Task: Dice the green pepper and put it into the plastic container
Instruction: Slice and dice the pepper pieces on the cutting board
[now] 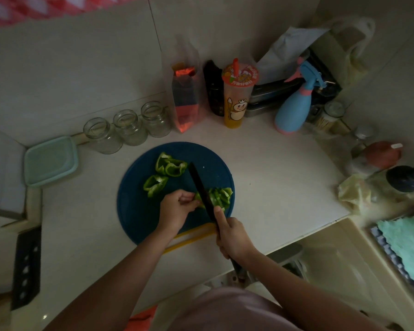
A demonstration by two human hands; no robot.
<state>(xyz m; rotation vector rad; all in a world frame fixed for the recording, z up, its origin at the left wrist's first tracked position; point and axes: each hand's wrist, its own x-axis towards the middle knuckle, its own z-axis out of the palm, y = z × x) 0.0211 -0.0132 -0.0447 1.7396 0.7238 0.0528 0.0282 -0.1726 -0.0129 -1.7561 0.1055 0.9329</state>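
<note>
So we've got a round blue board (pixel 139 211) on the table (pixel 273 175), and the pepper's all on it. Two big chunks (pixel 170 164) sit at the far left side of the board, still uncut. The piece we're working on (pixel 219 197) is at the near right edge, already in strips on the right side of the knife (pixel 201 187). Left grip (pixel 177 209) has its fingers curled, pinching the uncut end of that piece just left of the blade. Right grip (pixel 232 237) is wrapped around the knife handle, one finger stretched along the top of the blade, which lies across the pepper. The container (pixel 50 161) is the teal square one, well off to the left on the table, nothing green in it. Three glass jars (pixel 127 126) line up behind the board.
</note>
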